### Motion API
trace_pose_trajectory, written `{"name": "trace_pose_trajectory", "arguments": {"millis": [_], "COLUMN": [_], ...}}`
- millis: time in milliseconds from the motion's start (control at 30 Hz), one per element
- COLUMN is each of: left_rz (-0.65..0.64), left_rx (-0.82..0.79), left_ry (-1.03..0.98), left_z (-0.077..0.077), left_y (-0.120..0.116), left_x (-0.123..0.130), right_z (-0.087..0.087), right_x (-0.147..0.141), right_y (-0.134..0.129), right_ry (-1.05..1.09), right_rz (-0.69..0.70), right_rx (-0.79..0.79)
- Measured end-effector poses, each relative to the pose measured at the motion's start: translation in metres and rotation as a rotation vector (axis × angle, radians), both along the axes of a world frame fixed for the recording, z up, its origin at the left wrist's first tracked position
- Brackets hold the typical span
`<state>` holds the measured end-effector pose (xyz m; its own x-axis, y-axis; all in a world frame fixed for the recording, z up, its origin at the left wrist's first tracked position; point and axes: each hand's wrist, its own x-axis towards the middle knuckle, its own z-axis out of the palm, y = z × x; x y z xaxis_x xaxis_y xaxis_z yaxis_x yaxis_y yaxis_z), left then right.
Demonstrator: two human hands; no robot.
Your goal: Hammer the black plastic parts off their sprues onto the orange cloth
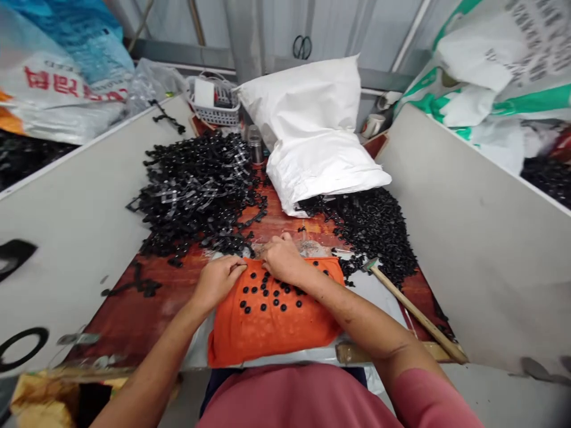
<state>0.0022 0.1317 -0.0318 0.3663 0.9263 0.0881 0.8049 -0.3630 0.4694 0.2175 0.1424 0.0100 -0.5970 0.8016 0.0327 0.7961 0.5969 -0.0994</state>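
An orange cloth (276, 336) lies in front of me on a pale sheet, with several small round black pieces (283, 307) scattered over its upper half. My left hand (219, 278) is closed at the cloth's far left corner, thumb and fingers pinching the edge. Over the middle of the far edge, my right hand (284, 258) is curled with its fingers drawn in. What those fingers hold, if anything, is hidden. Beyond the hands on the left rises a tangled heap of black plastic parts (196, 190).
A white sack (316, 137) spills a pile of small black pieces (379, 232) at the right. A wooden-handled hammer (414, 309) lies beside the cloth. Grey side panels (477, 238) flank the red-brown tabletop (169, 291). Behind stand a grey basket (216, 113) and a clear jar (255, 145).
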Motion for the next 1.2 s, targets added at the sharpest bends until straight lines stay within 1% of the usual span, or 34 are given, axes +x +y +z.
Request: {"name": "trace_pose_trajectory", "arguments": {"millis": [100, 167, 233, 300, 333, 367, 433, 533, 600, 633, 733, 800, 900, 1067, 1133, 1200], "left_rz": [-0.140, -0.200, -0.170, -0.091, -0.061, -0.043, -0.041, -0.091, -0.131, -0.144, -0.142, -0.128, -0.113, -0.151, -0.180, -0.202], "left_rx": [-0.053, -0.085, -0.063, -0.006, 0.015, 0.030, 0.048, 0.108, 0.161, 0.183, 0.211, 0.200, 0.172, 0.109, 0.081, 0.079], "left_ry": [0.007, 0.021, 0.002, -0.043, -0.067, -0.092, -0.131, -0.157, -0.156, -0.154, -0.161, -0.173, -0.198, -0.217, -0.226, -0.246], "left_z": [0.011, 0.020, 0.027, 0.031, 0.031, 0.031, 0.030, 0.031, 0.036, 0.039, 0.047, 0.050, 0.049, 0.050, 0.053, 0.057], "left_y": [0.012, 0.018, 0.020, 0.017, 0.014, 0.010, 0.000, -0.015, -0.024, -0.028, -0.036, -0.040, -0.043, -0.045, -0.046, -0.047], "left_x": [0.007, 0.009, 0.010, 0.010, 0.012, 0.014, 0.023, 0.039, 0.046, 0.047, 0.041, 0.035, 0.031, 0.044, 0.050, 0.055], "right_z": [0.007, 0.011, 0.014, 0.017, 0.018, 0.020, 0.020, 0.016, 0.012, 0.009, 0.003, 0.000, -0.002, 0.002, 0.004, 0.004], "right_x": [0.026, 0.056, 0.094, 0.129, 0.142, 0.150, 0.153, 0.137, 0.127, 0.126, 0.141, 0.163, 0.204, 0.266, 0.283, 0.294], "right_y": [0.001, 0.006, 0.017, 0.035, 0.046, 0.059, 0.085, 0.119, 0.130, 0.131, 0.120, 0.106, 0.082, 0.053, 0.046, 0.040], "right_ry": [0.043, 0.061, 0.055, 0.039, 0.033, 0.025, 0.004, -0.032, -0.039, -0.038, -0.021, 0.003, 0.086, 0.369, 0.515, 0.665], "right_rz": [-0.077, -0.183, -0.328, -0.475, -0.522, -0.539, -0.506, -0.407, -0.370, -0.360, -0.350, -0.372, -0.427, -0.546, -0.635, -0.755], "right_rx": [0.032, 0.064, 0.096, 0.146, 0.172, 0.187, 0.180, 0.108, 0.085, 0.081, 0.072, 0.061, 0.046, 0.034, 0.043, 0.058]}}
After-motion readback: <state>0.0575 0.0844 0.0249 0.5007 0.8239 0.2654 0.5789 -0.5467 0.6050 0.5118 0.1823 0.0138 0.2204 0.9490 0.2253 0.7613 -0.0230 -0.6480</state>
